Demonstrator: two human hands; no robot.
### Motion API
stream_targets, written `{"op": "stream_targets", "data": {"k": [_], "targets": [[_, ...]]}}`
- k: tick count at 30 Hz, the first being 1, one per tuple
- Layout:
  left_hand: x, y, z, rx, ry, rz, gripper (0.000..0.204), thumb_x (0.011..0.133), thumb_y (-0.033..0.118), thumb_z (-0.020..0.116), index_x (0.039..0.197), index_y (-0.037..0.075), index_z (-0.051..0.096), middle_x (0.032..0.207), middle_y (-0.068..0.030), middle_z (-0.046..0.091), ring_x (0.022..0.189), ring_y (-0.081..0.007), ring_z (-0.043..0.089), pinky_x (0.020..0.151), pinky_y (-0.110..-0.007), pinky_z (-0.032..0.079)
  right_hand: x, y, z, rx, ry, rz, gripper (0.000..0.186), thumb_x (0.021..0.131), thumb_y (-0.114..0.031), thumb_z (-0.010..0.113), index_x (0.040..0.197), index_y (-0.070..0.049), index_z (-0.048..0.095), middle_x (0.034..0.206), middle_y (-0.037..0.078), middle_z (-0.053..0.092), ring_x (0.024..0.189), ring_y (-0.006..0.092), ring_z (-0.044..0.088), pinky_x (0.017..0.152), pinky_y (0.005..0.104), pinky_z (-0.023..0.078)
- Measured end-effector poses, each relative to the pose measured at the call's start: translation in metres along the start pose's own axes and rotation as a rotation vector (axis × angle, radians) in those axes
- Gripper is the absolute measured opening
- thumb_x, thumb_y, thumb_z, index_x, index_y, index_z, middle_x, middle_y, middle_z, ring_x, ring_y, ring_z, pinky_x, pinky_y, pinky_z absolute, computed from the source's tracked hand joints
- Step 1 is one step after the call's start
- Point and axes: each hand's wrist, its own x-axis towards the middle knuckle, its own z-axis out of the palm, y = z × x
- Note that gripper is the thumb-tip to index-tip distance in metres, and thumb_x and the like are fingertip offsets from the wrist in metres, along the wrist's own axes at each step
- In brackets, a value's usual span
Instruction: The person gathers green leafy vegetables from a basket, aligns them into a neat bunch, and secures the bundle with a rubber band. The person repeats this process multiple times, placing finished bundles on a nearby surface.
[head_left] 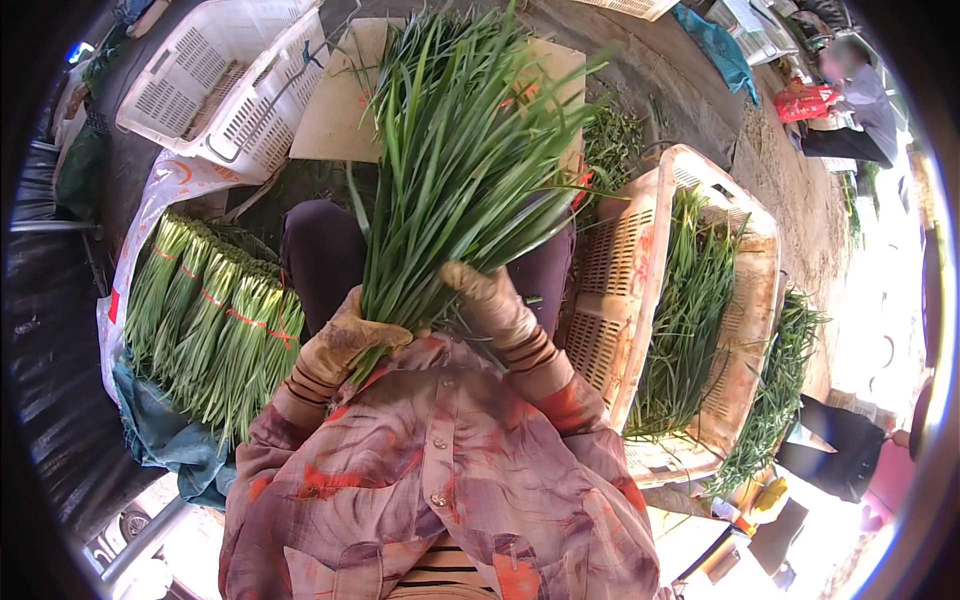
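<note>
The left hand (355, 335) is closed around the lower end of a large loose bundle of long green leaves (450, 170), which fans up from the person's lap over a pale board (330, 120). The right hand (492, 300) is at the bundle's right edge, slightly blurred, so I cannot tell whether it grips any leaves. Red-banded bunches (215, 310) lie to the left, and a leaf-filled crate (640, 270) stands to the right.
</note>
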Motion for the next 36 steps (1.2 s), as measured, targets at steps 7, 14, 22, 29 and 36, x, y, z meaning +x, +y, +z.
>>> {"op": "stream_targets", "data": {"k": [7,14,22,29,36], "targets": [[-0.015,-0.006,-0.02,0.013,0.053,0.026,0.041,0.064,-0.004,0.074,0.102,-0.002,0.061,0.081,-0.0112,0.067,0.057,-0.0124,0.057,0.051,-0.023,0.046,-0.009,-0.053,-0.019,-0.266,0.143,-0.21,0.049,0.087,-0.033,0.066,0.118,0.003,0.055,0.095,0.007,0.065,0.088,0.0134,0.06,0.079,0.027,0.047],[-0.024,-0.009,-0.028,-0.052,0.087,0.037,0.049,0.06,-0.006,0.069,0.108,-0.004,0.058,0.084,-0.0144,0.066,0.055,-0.0156,0.057,0.05,-0.025,0.046,-0.022,-0.087,-0.058,-0.415,0.622,-0.643,0.036,0.093,-0.029,0.058,0.118,-0.003,0.058,0.101,0.003,0.064,0.089,0.0093,0.059,0.076,0.0226,0.044],[-0.026,-0.011,-0.03,-0.107,0.064,0.023,0.054,0.057,-0.008,0.06,0.111,-0.006,0.055,0.084,-0.0162,0.065,0.051,-0.0186,0.056,0.045,-0.028,0.046,-0.005,-0.118,0.017,-1.354,0.312,-0.984,0.056,0.072,-0.03,0.075,0.119,-0.004,0.061,0.127,0.016,0.053,0.122,0.0323,0.046,0.105,0.0413,0.034],[-0.026,-0.011,-0.027,-0.08,0.079,-0.002,0.055,0.057,-0.009,0.06,0.111,-0.006,0.055,0.083,-0.017,0.065,0.05,-0.0198,0.055,0.046,-0.029,0.047,0.023,-0.097,0.038,-1.387,0.074,-0.77,0.078,0.06,-0.033,0.085,0.127,-0.009,0.054,0.123,0.013,0.057,0.123,0.0303,0.045,0.103,0.0422,0.035],[-0.026,-0.008,-0.019,-0.149,0.098,-0.003,0.048,0.058,-0.007,0.062,0.105,-0.006,0.057,0.08,-0.016,0.065,0.049,-0.019,0.055,0.046,-0.029,0.047,0.025,-0.076,0.032,-1.501,0.075,-0.8,0.024,0.066,-0.013,0.075,0.088,-0.013,0.065,0.094,0.005,0.063,0.091,0.0232,0.059,0.087,0.0397,0.039]]}}
